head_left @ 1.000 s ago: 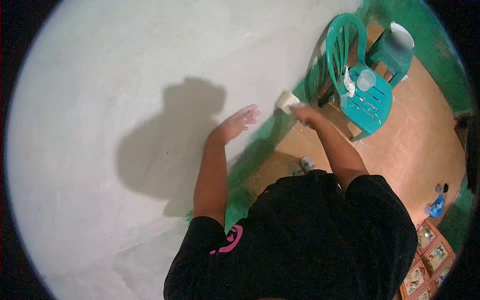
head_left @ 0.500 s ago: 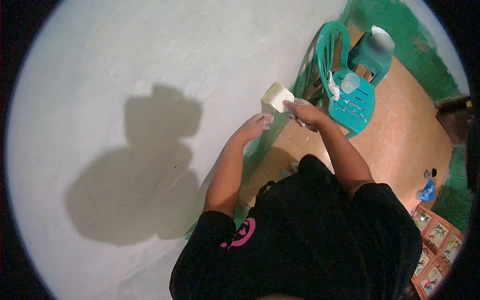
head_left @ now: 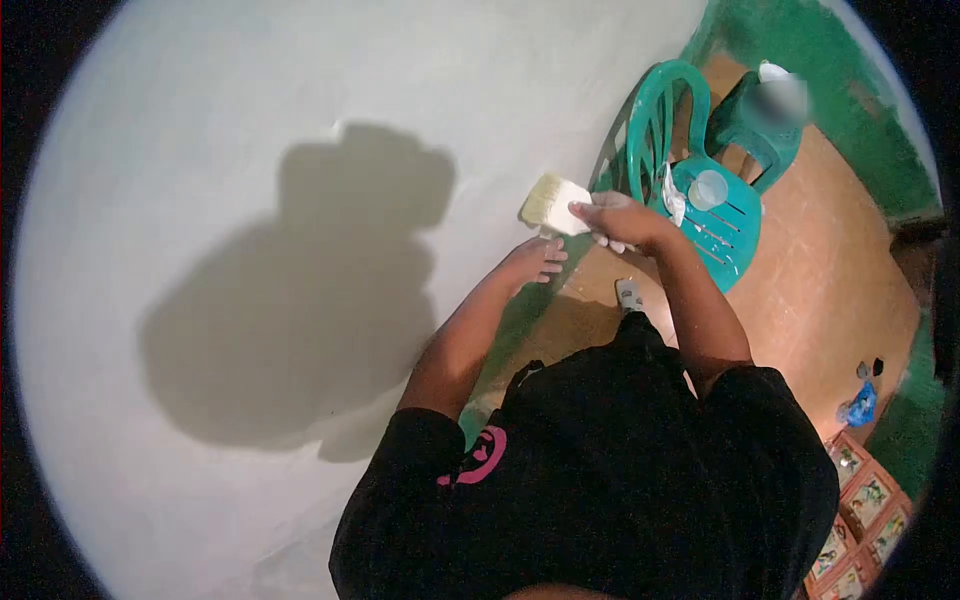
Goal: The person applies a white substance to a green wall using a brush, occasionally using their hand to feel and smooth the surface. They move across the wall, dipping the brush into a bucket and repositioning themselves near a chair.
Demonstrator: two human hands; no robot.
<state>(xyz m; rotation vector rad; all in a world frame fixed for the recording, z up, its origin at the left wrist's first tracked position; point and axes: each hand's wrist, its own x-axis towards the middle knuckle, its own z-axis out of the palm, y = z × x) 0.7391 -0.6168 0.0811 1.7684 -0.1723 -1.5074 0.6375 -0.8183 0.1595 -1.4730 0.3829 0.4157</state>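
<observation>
My right hand (head_left: 620,220) grips a wide paintbrush (head_left: 560,205), thumb on its pale flat body and fingers curled behind. The cream bristles point left, close to the whitish wall (head_left: 230,130). Just below the brush, my left hand (head_left: 537,262) is beside the wall with its fingers spread and nothing in them. White smears mark the fingers of both hands. Behind my right hand stands a green plastic chair (head_left: 735,215), bearing a clear plastic cup (head_left: 708,189) and a crumpled white cloth (head_left: 674,195).
A second green chair (head_left: 765,140) stands farther back. The tiled floor (head_left: 810,260) runs along the wall's green lower band (head_left: 520,320). A blue plastic bag (head_left: 860,404) lies at the right, near an orange-framed panel with pictures (head_left: 865,500). My shadow falls on the wall.
My right hand and the brush have shifted slightly right and down. My left hand has moved right, its fingers spreading. A foot now shows below my hands.
</observation>
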